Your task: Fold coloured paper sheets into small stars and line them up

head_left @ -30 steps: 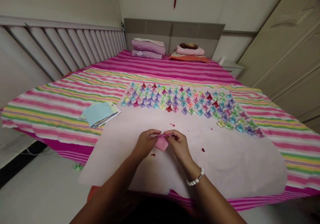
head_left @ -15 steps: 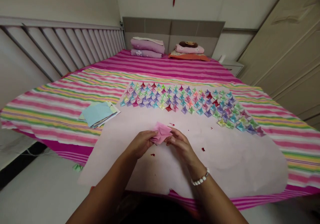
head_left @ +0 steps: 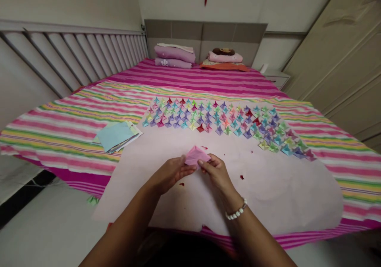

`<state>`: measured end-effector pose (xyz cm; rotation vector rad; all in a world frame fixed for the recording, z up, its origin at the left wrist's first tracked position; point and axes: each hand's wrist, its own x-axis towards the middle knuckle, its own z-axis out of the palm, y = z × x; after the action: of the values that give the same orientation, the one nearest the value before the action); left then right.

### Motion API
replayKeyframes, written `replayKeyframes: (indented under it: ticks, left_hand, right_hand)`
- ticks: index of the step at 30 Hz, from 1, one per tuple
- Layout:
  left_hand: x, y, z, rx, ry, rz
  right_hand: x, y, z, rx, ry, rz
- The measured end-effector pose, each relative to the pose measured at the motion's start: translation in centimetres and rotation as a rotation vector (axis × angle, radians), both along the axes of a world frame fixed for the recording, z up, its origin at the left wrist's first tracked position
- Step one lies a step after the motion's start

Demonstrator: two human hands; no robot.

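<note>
A folded piece of pink origami paper (head_left: 196, 154) is held up between both hands, above a large pale sheet (head_left: 143, 203). My left hand (head_left: 172, 172) grips its left corner, thumb on top and fingers stretched beneath. On the right, my right hand (head_left: 214, 169) pinches the paper's lower right edge between thumb and fingers; a white bead bracelet (head_left: 236, 214) circles that wrist. Beyond the hands, several rows of small folded paper pieces (head_left: 208, 118) in many colours cover the far part of the sheet.
A stack of coloured paper (head_left: 116, 136) lies left of the sheet on the striped bedspread (head_left: 65, 140). Small dark red scraps (head_left: 242, 177) are scattered around the hands. Folded bedding (head_left: 174, 54) rests by the headboard (head_left: 187, 33). A slatted rail (head_left: 74, 52) runs along the left.
The pink paper has been turned, now showing a wide triangular shape with its point away from me. My left fingers have straightened beneath it, and my right thumb has come onto its edge.
</note>
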<state>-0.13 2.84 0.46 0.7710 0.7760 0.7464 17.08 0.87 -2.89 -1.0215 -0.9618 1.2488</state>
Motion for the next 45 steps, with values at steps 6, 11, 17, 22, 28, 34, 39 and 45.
replayKeyframes:
  ticks: [6,11,17,22,28,34,39,45]
  left_hand:
    - [-0.2,-0.7,-0.2,0.281,0.155,0.019]
    - [0.5,-1.1,-0.1,0.316,0.185,0.095]
    - [0.3,-1.5,0.2,0.435,0.315,0.189]
    - [-0.1,-2.0,-0.1,0.663,0.341,0.280]
    - [-0.4,-2.1,-0.6,0.856,0.307,0.288]
    - [-0.7,-1.7,-0.6,0.937,0.336,0.265]
    - [-0.9,-1.8,-0.1,0.960,0.448,0.249]
    - [-0.9,-1.8,0.1,0.881,0.413,0.265]
  right_hand:
    - [-0.7,-0.6,0.5,-0.039,0.087,0.038]
    - [-1.2,-0.9,0.9,-0.048,0.101,0.052]
    - [-0.8,-1.3,1.6,0.039,0.081,-0.009]
    - [-0.9,-1.7,1.9,0.093,0.069,-0.036]
    - [-0.9,-1.9,1.7,0.081,-0.009,-0.069]
    - [-0.9,-2.2,1.6,0.089,-0.090,-0.045]
    - [-0.9,-2.3,1.7,0.087,-0.107,-0.041]
    - [-0.9,-2.4,1.8,0.108,-0.105,-0.015]
